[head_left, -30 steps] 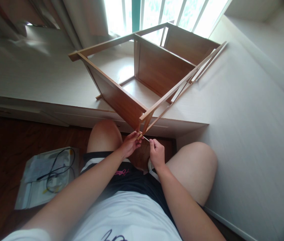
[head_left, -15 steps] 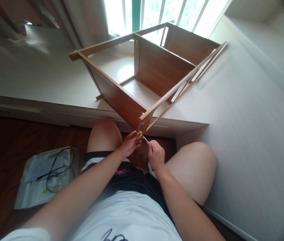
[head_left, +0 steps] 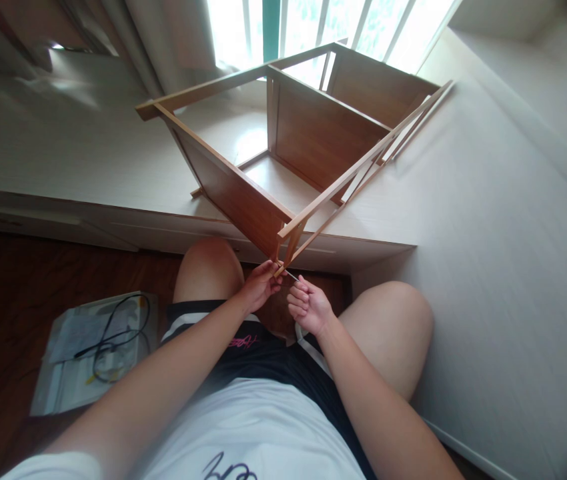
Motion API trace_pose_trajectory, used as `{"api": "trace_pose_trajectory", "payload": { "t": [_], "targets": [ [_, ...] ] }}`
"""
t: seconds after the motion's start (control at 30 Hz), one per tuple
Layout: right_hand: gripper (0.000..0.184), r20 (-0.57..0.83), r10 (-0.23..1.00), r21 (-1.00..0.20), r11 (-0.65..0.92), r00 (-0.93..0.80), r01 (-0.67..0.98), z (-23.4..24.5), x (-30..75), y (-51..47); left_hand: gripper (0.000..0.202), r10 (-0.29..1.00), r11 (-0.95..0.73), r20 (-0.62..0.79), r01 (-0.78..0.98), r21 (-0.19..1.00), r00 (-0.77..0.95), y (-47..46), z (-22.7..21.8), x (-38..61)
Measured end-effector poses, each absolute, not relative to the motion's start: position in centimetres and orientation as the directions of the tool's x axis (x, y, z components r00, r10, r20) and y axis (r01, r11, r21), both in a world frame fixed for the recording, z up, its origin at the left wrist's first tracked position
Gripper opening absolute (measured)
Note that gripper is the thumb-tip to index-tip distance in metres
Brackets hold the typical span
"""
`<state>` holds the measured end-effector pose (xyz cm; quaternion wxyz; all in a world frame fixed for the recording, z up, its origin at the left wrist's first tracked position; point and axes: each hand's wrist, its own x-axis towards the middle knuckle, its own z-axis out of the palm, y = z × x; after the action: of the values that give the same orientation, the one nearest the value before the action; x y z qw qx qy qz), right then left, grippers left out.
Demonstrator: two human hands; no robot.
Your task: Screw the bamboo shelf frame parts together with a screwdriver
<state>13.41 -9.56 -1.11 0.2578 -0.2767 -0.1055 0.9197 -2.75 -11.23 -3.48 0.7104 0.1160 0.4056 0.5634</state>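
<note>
A wooden shelf frame (head_left: 331, 137) lies on its side, with its near corner jutting over the edge of a pale ledge. My left hand (head_left: 262, 287) is closed around the end of the frame's lower leg at that corner. Just to the right, my right hand (head_left: 309, 305) is closed on a thin metal rod (head_left: 292, 275), a slim tool whose handle end is hidden in my fingers. The rod's tip meets the leg end beside my left fingertips. What it fits into is too small to make out.
The pale ledge (head_left: 63, 153) runs beneath a barred window (head_left: 313, 33). To the right stands a white panel (head_left: 503, 267). On the floor at left, a flat pale box (head_left: 56, 393) bears papers and a looped black cable (head_left: 106, 343). My knees flank the frame's corner.
My right hand has rolled over, so its curled fingers now face up, and it has shifted slightly right. My left hand and the frame stay in place.
</note>
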Motion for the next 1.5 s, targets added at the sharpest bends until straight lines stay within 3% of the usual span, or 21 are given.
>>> {"api": "trace_pose_trajectory", "payload": {
  "t": [0.2, 0.33, 0.4, 0.5, 0.6, 0.7, 1.07, 1.27, 1.37, 1.5],
  "targets": [
    [0.037, -0.488, 0.528, -0.339, -0.848, -0.695, -0.407, -1.0, 13.9, -9.2, 0.038, 0.891, 0.349, -0.452, -0.699, 0.624, 0.040, -11.2, -3.3, -2.8],
    [0.038, -0.509, 0.600, -0.497, -0.790, -0.617, -0.359, -1.5, 13.8, -9.2, 0.037, 0.892, 0.350, -0.449, -0.690, 0.634, 0.039, -11.2, -3.3, -2.8],
    [0.039, -0.507, 0.700, -0.665, -0.689, -0.503, -0.289, -1.7, 13.6, -9.5, 0.035, 0.892, 0.352, -0.450, -0.689, 0.633, 0.043, -11.2, -3.4, -2.8],
    [0.042, -0.364, 0.871, -0.904, -0.415, -0.330, -0.097, -1.7, 13.3, -10.1, 0.033, 0.890, 0.356, -0.453, -0.687, 0.633, 0.044, -11.2, -3.5, -2.8],
    [0.044, -0.175, 0.942, -0.982, -0.148, -0.287, 0.113, -1.5, 13.2, -10.5, 0.033, 0.896, 0.347, -0.443, -0.686, 0.639, 0.040, -11.2, -3.6, -2.8],
    [0.043, -0.094, 0.950, -0.969, -0.018, -0.299, 0.246, -1.3, 13.4, -10.5, 0.034, 0.900, 0.341, -0.435, -0.691, 0.638, 0.042, -11.2, -3.5, -2.8],
    [0.042, -0.027, 0.945, -0.888, 0.126, -0.325, 0.441, -1.4, 13.8, -10.0, 0.035, 0.896, 0.346, -0.441, -0.695, 0.630, 0.046, -11.2, -3.6, -2.8],
    [0.036, 0.146, 0.905, -0.651, 0.392, -0.400, 0.650, -1.1, 14.1, -10.1, 0.036, 0.895, 0.345, -0.444, -0.698, 0.628, 0.043, -11.2, -3.6, -2.8],
    [0.035, 0.193, 0.892, -0.533, 0.444, -0.408, 0.720, -0.9, 14.1, -10.4, 0.036, 0.898, 0.340, -0.437, -0.698, 0.630, 0.043, -11.2, -3.5, -2.7],
    [0.034, 0.197, 0.911, -0.543, 0.410, -0.364, 0.733, -0.9, 14.0, -10.7, 0.036, 0.899, 0.340, -0.435, -0.698, 0.630, 0.046, -11.2, -3.6, -2.7]
  ]
}}
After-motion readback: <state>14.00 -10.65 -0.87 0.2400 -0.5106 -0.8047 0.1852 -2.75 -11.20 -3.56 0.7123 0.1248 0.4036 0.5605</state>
